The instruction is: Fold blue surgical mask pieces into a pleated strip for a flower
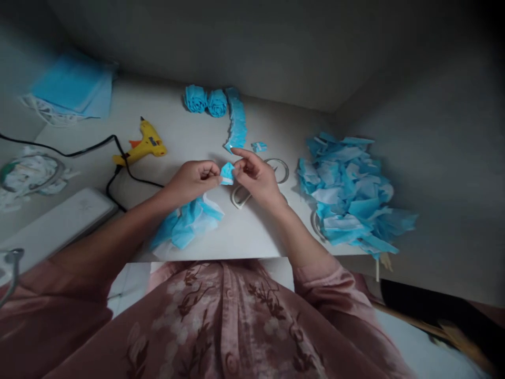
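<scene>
Your left hand (197,176) and right hand (257,176) pinch a blue piece (227,172) between them, centre of frame. Glue gun (148,141) lies upper left; rosettes (216,103) at upper centre, blue heap (353,192) at right.

I see a folded piece (227,175) between the left hand (193,176) and the right hand (256,176), mid-table (252,234). Beyond them, two rosettes (195,99) sit side by side, with a strip (238,121) just to their right; a small piece (259,146) lies right of the strip's near end. A loop (236,201) and a ring (288,173) flank the right hand. Far to my right is a heap of sheets (351,184). On my left, a glue gun (152,143) lies beyond the left forearm, a cord (90,150) crossing it; stacked masks (73,84) are in the back left. A box (74,210) lies near left, a bundle (29,173) behind it, and loose sheets (187,226) lie just right of the left forearm.
</scene>
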The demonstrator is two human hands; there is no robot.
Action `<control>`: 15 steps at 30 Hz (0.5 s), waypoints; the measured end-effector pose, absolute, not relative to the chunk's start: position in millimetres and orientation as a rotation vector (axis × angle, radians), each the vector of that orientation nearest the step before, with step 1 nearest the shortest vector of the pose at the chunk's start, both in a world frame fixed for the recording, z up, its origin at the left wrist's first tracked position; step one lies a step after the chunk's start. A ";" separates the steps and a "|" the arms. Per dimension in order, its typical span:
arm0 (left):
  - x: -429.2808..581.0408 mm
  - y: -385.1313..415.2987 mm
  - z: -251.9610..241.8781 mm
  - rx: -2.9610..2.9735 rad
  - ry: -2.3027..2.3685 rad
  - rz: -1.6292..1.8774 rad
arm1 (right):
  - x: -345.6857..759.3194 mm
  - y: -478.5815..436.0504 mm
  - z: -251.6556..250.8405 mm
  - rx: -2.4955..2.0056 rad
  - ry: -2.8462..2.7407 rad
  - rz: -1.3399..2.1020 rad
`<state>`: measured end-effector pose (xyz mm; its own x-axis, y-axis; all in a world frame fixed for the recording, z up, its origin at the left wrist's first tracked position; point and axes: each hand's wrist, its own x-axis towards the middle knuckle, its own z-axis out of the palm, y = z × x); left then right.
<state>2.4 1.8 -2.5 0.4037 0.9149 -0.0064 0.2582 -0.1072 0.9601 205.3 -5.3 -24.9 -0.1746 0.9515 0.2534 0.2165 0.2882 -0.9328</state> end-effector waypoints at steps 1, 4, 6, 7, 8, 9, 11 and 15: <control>1.8 2.2 -3.3 1.611 1.071 0.791 | 213.6 -0.6 -23.6 -1.109 -1.607 0.909; -0.3 3.7 -5.7 1.560 1.109 0.818 | 249.3 15.6 -17.4 -1.192 -1.577 0.645; -0.7 4.1 -6.0 1.514 1.119 0.842 | 273.5 23.1 -13.1 -1.246 -1.565 0.494; -0.5 4.0 -5.5 1.493 1.116 0.853 | 283.0 24.5 -11.3 -1.269 -1.564 0.456; -0.1 3.7 -4.7 1.474 1.111 0.862 | 290.0 24.3 -9.6 -1.296 -1.569 0.436; 0.6 3.1 -3.7 1.457 1.105 0.866 | 294.3 22.4 -8.3 -1.327 -1.588 0.427; 2.0 1.8 -1.3 1.431 1.100 0.861 | 295.7 15.1 -6.3 -1.412 -1.674 0.421; 3.1 0.3 1.1 1.408 1.103 0.848 | 283.5 -2.0 -5.9 -1.585 -1.888 0.368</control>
<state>3.1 0.3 1.1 0.3097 0.9470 -0.0855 0.1607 0.0365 0.9863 283.5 -2.0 -5.9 -0.0701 0.9547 0.2891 0.7760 0.2343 -0.5856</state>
